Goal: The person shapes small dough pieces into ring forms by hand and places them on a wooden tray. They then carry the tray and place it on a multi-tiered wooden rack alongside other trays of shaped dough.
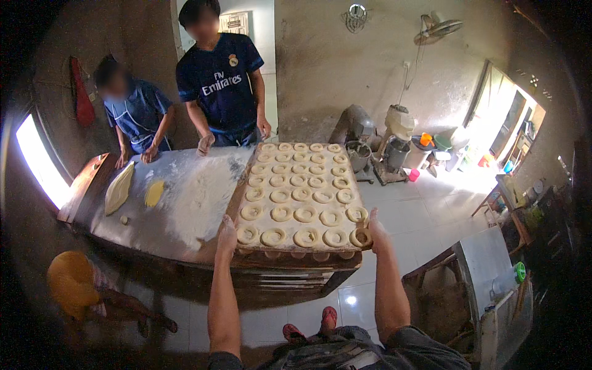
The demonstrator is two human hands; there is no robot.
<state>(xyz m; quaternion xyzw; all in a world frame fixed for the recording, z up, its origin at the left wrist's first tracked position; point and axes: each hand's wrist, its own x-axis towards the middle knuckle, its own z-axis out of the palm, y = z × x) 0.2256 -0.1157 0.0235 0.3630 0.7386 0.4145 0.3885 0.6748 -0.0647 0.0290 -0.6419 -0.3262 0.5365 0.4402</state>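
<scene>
Floury rectangular tray (292, 204) full of pale dough rings (295, 195), left hand (226, 238) and right hand (378, 233) clamped on its sides; pale oval dough slab (120, 189) mid-left looks unshaped

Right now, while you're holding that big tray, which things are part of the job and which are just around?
Part of the job:
- left hand, right hand
- tray
- dough rings
- probably the table and flour

Seemingly just around:
- pink container
- green-lidded jar
- wall fan
</scene>
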